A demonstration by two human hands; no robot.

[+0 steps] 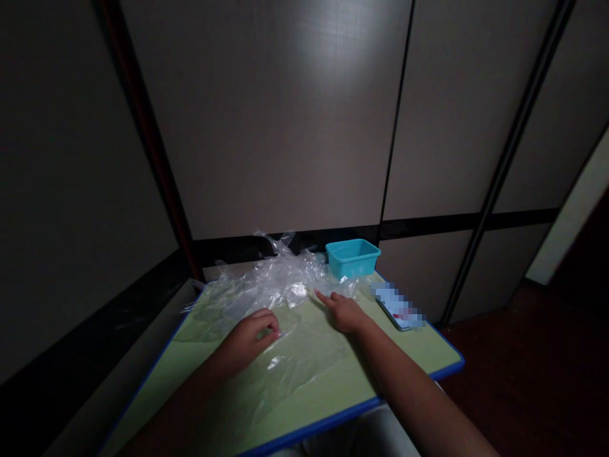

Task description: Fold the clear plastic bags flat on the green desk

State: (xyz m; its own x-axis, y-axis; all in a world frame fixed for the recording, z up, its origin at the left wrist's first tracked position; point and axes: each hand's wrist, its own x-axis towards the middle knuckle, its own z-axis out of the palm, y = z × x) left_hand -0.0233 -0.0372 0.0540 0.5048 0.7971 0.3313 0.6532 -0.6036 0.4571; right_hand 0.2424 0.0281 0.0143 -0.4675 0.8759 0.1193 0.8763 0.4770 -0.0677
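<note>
Plastic film [285, 279] lies crumpled on the worktop [432, 355] ahead of left hand [254, 333], fingers curled, and right hand [346, 313], index extended; can't tell if either pinches it, so light fingertip pressure seems best, thin film likely creasing easily.

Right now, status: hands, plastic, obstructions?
Left hand curled over clear plastic, grip unclear. Right hand pointing toward its bunched part. Turquoise tub beyond, phone off to the right; neither seems blocking.
</note>
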